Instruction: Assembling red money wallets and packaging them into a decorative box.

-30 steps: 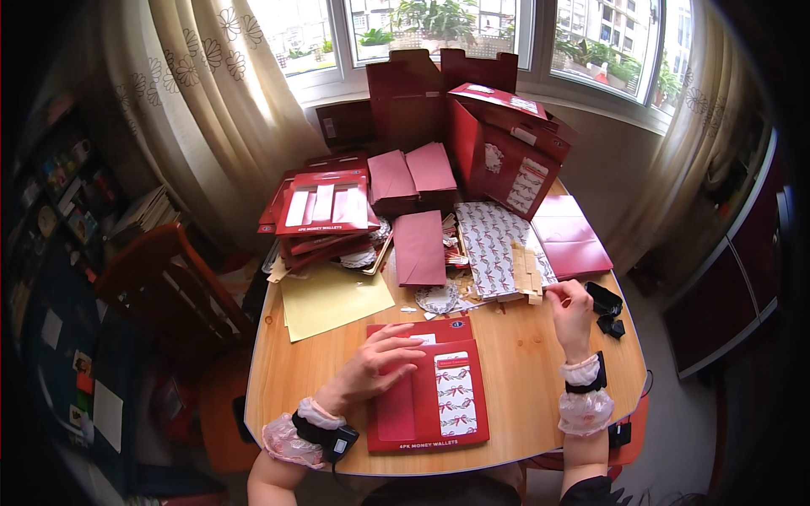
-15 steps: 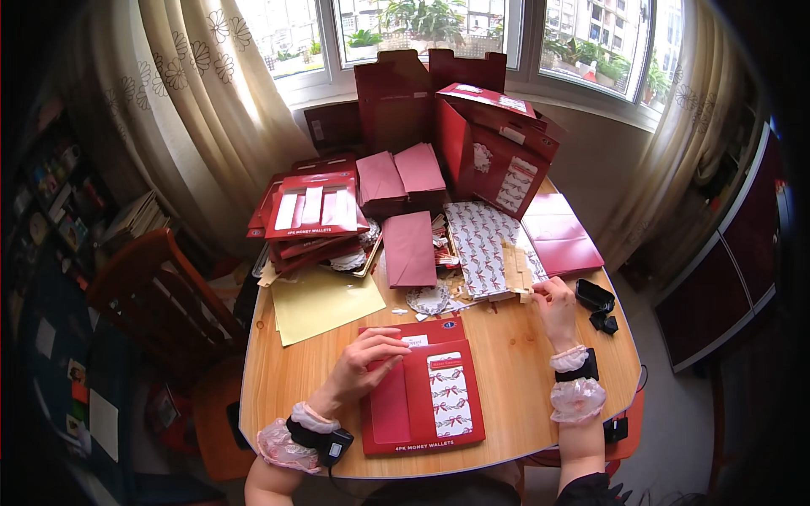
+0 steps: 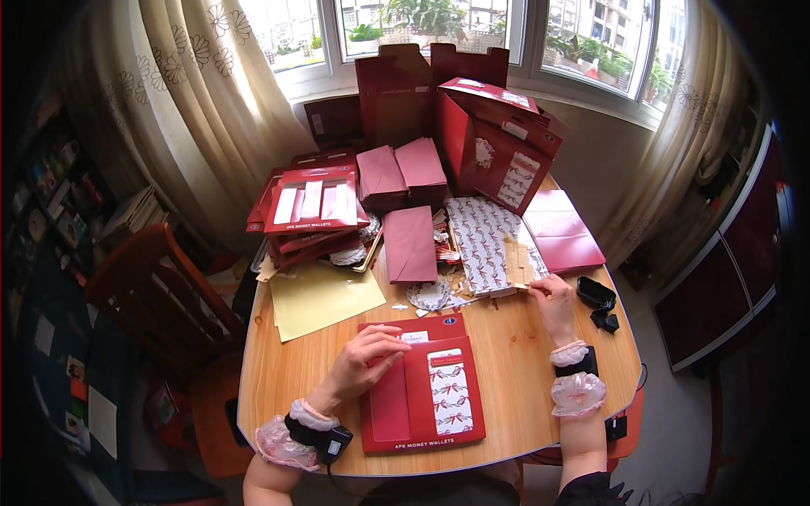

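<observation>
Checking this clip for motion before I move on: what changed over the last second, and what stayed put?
Little changed. The right hand shifted slightly left, toward the patterned paper sheet, and now rests at that sheet's lower right corner. The left hand stayed with its fingers on the red wallet pack, which did not move. The yellow paper and the red box stacks stayed as they were.

Sunlit bay window (image 3: 439, 25), patterned curtains (image 3: 211, 110), wooden chair (image 3: 143, 295).
</observation>
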### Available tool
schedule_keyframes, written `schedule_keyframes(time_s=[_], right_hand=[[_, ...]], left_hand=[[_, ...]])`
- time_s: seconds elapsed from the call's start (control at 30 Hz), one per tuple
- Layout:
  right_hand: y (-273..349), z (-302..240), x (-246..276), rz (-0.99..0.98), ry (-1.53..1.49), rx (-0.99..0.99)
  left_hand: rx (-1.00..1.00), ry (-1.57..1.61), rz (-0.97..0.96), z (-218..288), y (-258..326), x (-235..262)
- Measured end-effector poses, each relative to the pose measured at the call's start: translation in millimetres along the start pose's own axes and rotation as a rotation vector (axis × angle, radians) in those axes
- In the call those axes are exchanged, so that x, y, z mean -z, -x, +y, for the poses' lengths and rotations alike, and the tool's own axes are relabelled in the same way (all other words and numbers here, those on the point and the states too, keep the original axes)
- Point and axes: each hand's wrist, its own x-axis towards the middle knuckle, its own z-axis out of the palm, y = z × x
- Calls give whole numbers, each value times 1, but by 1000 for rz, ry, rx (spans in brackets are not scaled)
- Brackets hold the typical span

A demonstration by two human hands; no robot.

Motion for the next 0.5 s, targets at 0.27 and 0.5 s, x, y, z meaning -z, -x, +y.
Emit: schedule_keyframes(time_s=[0.27,0.5], right_hand=[[-2,-1,1,-23,-60,-31],[-7,4,3,-33,72,-27]], left_hand=[[14,7,7,-1,1,-1],[7,-1,-1,-2,1,-1]])
